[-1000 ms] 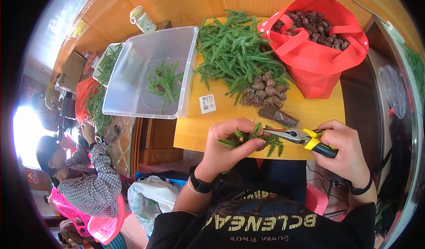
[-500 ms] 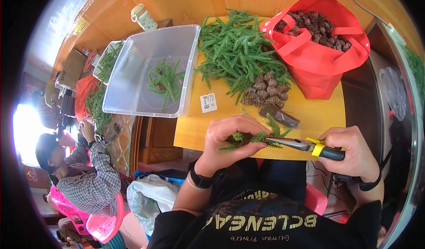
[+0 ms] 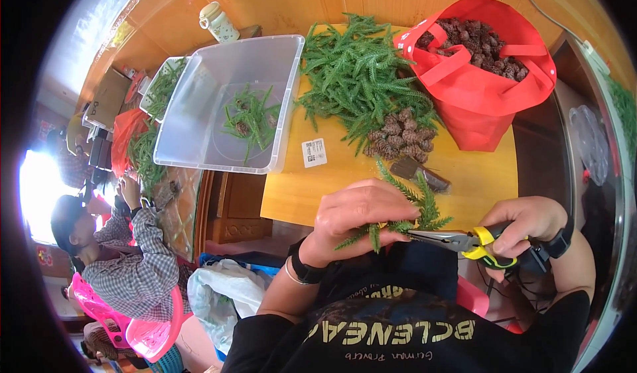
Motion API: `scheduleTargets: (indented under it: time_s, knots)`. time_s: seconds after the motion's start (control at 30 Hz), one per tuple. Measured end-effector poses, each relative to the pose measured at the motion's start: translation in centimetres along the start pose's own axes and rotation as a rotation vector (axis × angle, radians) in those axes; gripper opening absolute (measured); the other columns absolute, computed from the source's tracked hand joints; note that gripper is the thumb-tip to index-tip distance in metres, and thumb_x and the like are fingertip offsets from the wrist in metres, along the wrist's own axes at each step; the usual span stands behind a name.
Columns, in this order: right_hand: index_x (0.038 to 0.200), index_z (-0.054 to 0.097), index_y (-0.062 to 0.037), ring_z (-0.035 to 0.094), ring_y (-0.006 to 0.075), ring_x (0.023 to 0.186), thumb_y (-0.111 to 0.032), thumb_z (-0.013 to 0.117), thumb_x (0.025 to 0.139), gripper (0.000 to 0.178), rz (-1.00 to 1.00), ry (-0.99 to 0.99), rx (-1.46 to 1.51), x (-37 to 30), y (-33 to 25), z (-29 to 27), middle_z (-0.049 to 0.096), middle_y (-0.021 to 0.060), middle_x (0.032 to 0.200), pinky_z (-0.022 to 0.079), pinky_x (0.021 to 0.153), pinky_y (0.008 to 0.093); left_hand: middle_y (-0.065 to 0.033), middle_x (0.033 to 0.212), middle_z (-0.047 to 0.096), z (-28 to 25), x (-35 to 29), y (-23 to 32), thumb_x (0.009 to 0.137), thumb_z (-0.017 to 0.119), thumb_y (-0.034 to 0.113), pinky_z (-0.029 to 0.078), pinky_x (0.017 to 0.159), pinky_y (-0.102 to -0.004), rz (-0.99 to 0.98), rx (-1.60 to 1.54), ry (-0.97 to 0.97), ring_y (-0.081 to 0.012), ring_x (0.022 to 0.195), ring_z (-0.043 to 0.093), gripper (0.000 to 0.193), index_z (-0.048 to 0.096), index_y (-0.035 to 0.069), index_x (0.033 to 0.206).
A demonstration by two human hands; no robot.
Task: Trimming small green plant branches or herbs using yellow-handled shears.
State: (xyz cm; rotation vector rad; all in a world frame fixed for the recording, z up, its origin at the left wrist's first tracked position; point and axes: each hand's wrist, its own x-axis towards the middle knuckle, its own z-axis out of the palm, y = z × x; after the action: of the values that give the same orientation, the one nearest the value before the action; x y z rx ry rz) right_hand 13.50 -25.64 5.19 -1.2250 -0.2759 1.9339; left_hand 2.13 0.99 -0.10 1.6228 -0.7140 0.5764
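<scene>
My left hand (image 3: pixel 361 217) pinches a green artificial pine sprig (image 3: pixel 428 207) just beyond the table's front edge, its needled branches poking out on both sides of the fingers. In my right hand (image 3: pixel 531 227) is a pair of long-nose pliers (image 3: pixel 458 242) with yellow and black handles. The plier tips reach the base of the sprig beside my left fingertips; whether they grip it is hidden. Past my hands lie a clump of pine cones (image 3: pixel 401 135), a dark bundle of thin strands in clear wrap (image 3: pixel 421 175) and a big heap of green sprigs (image 3: pixel 361 74).
A clear plastic bin (image 3: pixel 199 164) with a few sprigs and cones stands left of the heap. A red bag (image 3: pixel 471 118) full of pine cones is at the back right. A white label (image 3: pixel 314 153) lies on the yellow table (image 3: pixel 292 197). Another person (image 3: pixel 139 253) sits at the left.
The pliers have swung lower and their handles have spread apart, with my right hand shifted right. My left hand has turned the sprig, so more branches stand up.
</scene>
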Motion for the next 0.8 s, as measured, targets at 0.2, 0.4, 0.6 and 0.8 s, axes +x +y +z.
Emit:
scheduleTargets:
  time_s: [0.2,0.4,0.6,0.8]
  knots:
    - [0.081,0.052,0.0051,0.064,0.0306,0.085,-0.013,0.052,0.087,0.019,-0.142,-0.254,0.092,1.5,1.6,0.1,0.063,0.0156,0.069,0.049,0.076,0.0351,-0.0143,0.082,0.066,-0.2,-0.2,-0.4,0.073,0.07,0.007,0.051,0.069,-0.0355,-0.031,-0.019,0.008,-0.0284,0.077,0.063,0.017,0.064,-0.003,0.087]
    - [0.082,0.055,0.0024,0.05,0.0254,0.114,-0.016,0.056,0.088,0.019,-0.373,-0.355,-0.127,1.9,1.0,1.5,0.065,0.0153,0.102,0.038,0.095,0.0345,-0.0115,0.083,0.066,-0.9,0.0,-0.5,0.07,0.071,-0.001,0.05,0.07,-0.034,-0.146,-0.14,0.035,-0.0258,0.077,0.063,0.019,0.063,-0.002,0.088]
    - [0.078,0.06,0.0003,0.057,0.0316,0.088,-0.014,0.071,0.067,0.021,-0.697,0.737,-1.16,0.2,-0.2,4.5,0.057,0.0124,0.074,0.047,0.076,0.0379,-0.0123,0.078,0.065,-0.5,-0.5,-0.3,0.071,0.072,0.009,0.049,0.072,-0.037,-0.238,-0.03,0.233,-0.0247,0.075,0.062,0.018,0.06,-0.001,0.081]
    - [0.072,0.057,-0.0022,0.055,0.0309,0.093,-0.013,0.073,0.062,0.021,-0.817,1.156,-1.456,1.6,-0.4,5.4,0.058,0.0101,0.077,0.046,0.075,0.0389,-0.0118,0.079,0.065,-0.2,0.2,0.9,0.067,0.072,-0.001,0.049,0.073,-0.0351,-0.371,0.113,0.184,-0.0233,0.078,0.062,0.018,0.057,0.0,0.078]
